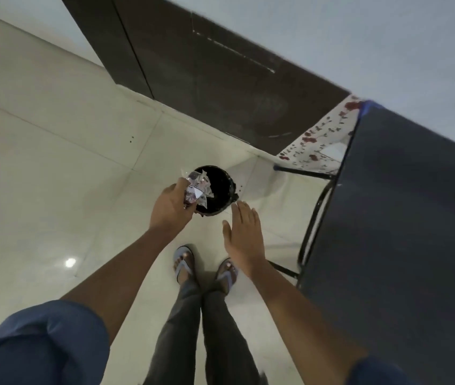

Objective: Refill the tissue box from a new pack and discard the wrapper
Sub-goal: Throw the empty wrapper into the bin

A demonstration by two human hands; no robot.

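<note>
My left hand (171, 208) grips a crumpled clear wrapper (197, 188) with red and white print, holding it over the left rim of a small round black bin (220, 187) on the floor. To the right of the bin, my right hand (244, 236) hovers flat with fingers apart and holds nothing. The tissue box and the tissues are out of view.
A dark table (392, 232) with black metal legs fills the right side, with a floral cloth (323, 140) behind it. A dark wooden cabinet (206, 68) stands against the wall beyond the bin. My feet in sandals (204, 266) rest on the pale tiled floor (54, 162).
</note>
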